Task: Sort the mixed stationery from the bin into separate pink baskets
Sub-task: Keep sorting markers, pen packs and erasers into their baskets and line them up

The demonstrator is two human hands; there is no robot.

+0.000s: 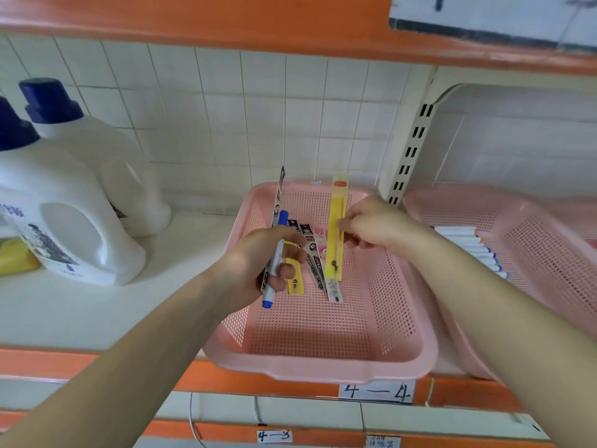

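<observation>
- The left hand (255,263) is over the left part of the pink perforated plastic basket (323,370), which sits on the white shelf (97,305).
- Its fingers (287,271) are curled round a white-barrelled marker with a blue cap and blue end plug (275,257). The marker runs steeply through the fist, with the cap poking out above the knuckles and the plug out below the palm.
- In the same grip there's a long narrow black-and-white refill packet (279,198). It is pressed against the marker and stands nearly upright, its pointed top rising past the basket's back rim.
- The right hand (378,224) is over the basket's back right. Thumb and fingertips (347,227) pinch the right edge of a long yellow blister packet (337,221), a little above its middle.
- That yellow packet stands almost vertical, with its lower end down near the basket floor and its top above the rim.
- Lying flat on the mesh between the two hands are more slim refill packets (315,260), black-and-white ones and a pink one side by side. A short yellow one is partly hidden beneath the left fingers.
- To the right, a second pink mesh basket (533,221) holds a row of white markers with coloured caps (468,245).
- On the far left of the shelf stand big white detergent jugs with dark blue caps (74,202).
- A paper label reading "4—4" (376,391) is stuck on the orange shelf edge below the basket.
</observation>
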